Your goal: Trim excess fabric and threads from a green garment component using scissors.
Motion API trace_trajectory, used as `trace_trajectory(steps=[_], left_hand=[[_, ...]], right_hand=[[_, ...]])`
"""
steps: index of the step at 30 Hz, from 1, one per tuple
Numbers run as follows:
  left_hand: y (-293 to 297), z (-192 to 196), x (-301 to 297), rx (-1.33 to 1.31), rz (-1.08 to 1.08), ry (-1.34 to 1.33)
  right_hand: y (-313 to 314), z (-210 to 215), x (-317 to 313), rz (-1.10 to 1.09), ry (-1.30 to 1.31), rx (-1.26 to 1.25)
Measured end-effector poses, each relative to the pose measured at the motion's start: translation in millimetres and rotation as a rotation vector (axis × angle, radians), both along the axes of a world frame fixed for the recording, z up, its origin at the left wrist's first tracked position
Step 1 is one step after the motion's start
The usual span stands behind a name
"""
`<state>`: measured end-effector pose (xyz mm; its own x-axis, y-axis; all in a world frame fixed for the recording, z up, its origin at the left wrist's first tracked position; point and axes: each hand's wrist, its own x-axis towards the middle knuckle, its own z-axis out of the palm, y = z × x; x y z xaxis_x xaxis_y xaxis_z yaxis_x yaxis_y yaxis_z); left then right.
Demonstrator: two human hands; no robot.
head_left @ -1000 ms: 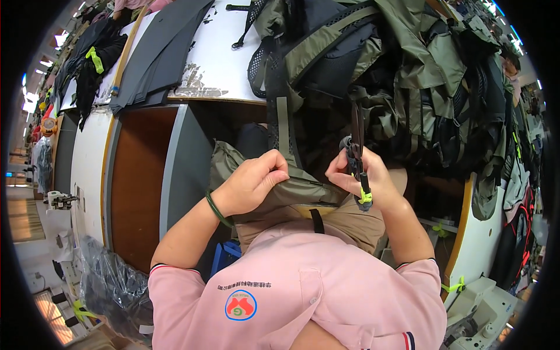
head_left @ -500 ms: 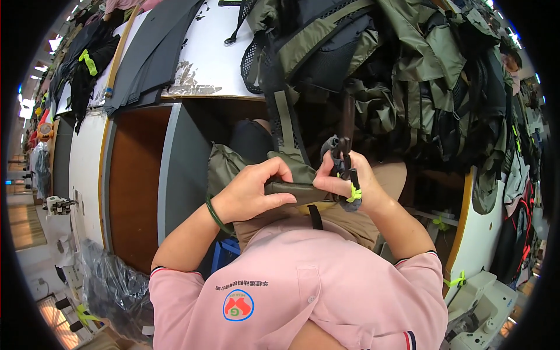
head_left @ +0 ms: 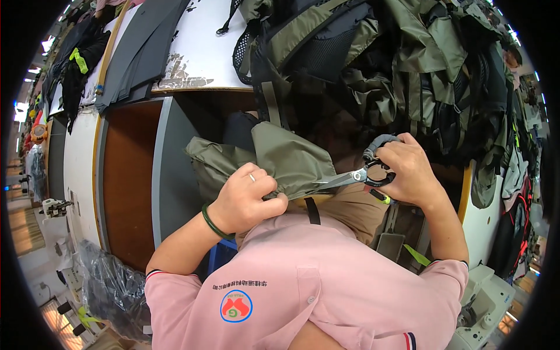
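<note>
My left hand (head_left: pixel 249 197), with a ring and a green bangle, is closed on a bunched edge of olive green fabric (head_left: pixel 291 153) over my lap. In my right hand (head_left: pixel 408 170) is a pair of scissors (head_left: pixel 350 178) with dark wrapped handles, its blades pointing left. The blade tips lie at the fabric's edge, just right of my left fingers; whether the cloth is between them is hard to tell. A small yellow-green piece (head_left: pixel 379 196) hangs by the scissor handles.
Olive and black backpacks (head_left: pixel 361 52) are heaped on the white table (head_left: pixel 204 52) ahead. Dark grey sheets (head_left: pixel 137 52) lie at its left, above open grey-walled compartments (head_left: pixel 166 175). A pale sewing machine (head_left: pixel 487 303) stands at lower right, black plastic bags (head_left: pixel 116 291) at lower left.
The scissors have swung from upright to pointing left, with their blades now at the cloth. My right hand has moved right, and my left hand has closed on the fabric edge.
</note>
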<state>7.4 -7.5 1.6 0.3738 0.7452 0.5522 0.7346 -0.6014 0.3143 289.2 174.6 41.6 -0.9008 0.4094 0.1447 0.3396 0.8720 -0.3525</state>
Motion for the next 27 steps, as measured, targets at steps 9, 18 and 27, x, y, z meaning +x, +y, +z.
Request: trace_trajectory(steps=[9, 18, 27], left_hand=[[-1.3, -1.5, 0.7, 0.017, -0.008, 0.003], [-0.9, -2.4, 1.2, 0.009, -0.031, -0.024], [-0.1, -4.5, -2.4, -0.080, -0.029, -0.128]], right_hand=[[0.3, -1.6, -2.4, 0.092, 0.014, 0.131], [-0.7, -8.6, -8.9, 0.117, 0.007, 0.111], [1.7, -10.7, -11.1, 0.043, 0.079, -0.112]])
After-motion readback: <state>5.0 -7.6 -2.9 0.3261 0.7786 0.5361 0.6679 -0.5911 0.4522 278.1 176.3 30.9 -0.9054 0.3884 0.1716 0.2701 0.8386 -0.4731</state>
